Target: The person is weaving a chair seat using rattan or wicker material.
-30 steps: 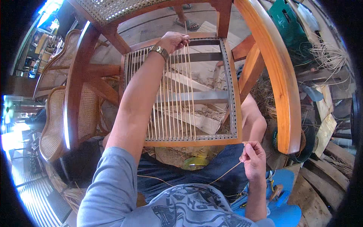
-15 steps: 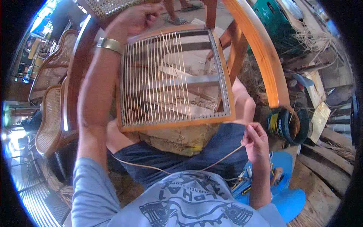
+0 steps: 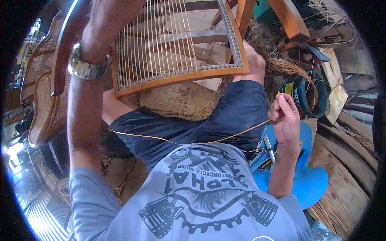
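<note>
My right hand (image 3: 286,116) is pinched on a thin, pale cane strand (image 3: 237,135), beside my knee on the right. The strand sags from that hand across my shorts to the left thigh. Ahead of my lap is a wooden chair seat frame (image 3: 181,77), its inner edge lined with small holes. Parallel cane strands (image 3: 155,44) run lengthwise over its left and middle parts; the right part is unwoven. My left hand (image 3: 106,28) reaches past the frame's left side, a metal watch on its wrist. Its fingers lie beyond the upper edge of the picture.
On the right, a dark round container (image 3: 315,94) holds a coil of cane. A blue plastic seat (image 3: 309,180) with several tools on it stands by my right forearm. Chairs with woven cane (image 3: 42,108) line the left side. Wood boards (image 3: 337,148) and loose fibres lie around.
The view has tipped downward, so the seat frame sits higher in it. My right hand has moved away to the right of the frame, still pinching cane. My left fingers have left the picture.
</note>
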{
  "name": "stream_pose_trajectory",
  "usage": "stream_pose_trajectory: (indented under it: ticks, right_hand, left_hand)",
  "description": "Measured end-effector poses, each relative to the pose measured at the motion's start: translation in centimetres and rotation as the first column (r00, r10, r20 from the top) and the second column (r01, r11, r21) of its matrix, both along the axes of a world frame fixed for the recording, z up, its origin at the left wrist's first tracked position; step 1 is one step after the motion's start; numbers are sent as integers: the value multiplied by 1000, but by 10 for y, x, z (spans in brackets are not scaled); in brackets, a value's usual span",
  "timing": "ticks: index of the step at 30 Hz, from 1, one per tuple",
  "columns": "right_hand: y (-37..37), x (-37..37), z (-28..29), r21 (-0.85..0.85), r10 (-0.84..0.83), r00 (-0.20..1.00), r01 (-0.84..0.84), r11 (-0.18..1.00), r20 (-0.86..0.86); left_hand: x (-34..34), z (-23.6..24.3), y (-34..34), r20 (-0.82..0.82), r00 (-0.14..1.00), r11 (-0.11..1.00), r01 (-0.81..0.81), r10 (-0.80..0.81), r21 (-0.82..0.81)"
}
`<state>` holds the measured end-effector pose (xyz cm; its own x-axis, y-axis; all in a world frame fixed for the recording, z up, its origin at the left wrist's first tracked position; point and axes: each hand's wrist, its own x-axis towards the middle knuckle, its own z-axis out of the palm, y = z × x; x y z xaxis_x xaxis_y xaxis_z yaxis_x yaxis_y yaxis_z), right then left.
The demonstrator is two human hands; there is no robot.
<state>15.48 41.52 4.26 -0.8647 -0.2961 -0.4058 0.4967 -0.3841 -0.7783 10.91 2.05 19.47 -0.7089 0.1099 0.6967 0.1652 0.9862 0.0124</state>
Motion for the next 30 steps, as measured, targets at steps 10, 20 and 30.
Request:
stream_pose_trajectory:
  ticks: [10,20,30]
  right_hand:
    - [-24,-5,-23,12,69,997,-69,998,22]
    - [-66,-33,-21,83,150,988,-148,986,-26]
    - [-89,-48,-21,164,150,975,-123,979,-163]
  left_hand:
    - [106,-77,-25,149,985,968,-118,86,223]
    - [113,-58,-68,46,985,496,-125,167,859]
    - [75,-51,-56,250,959,788,-257,136,559]
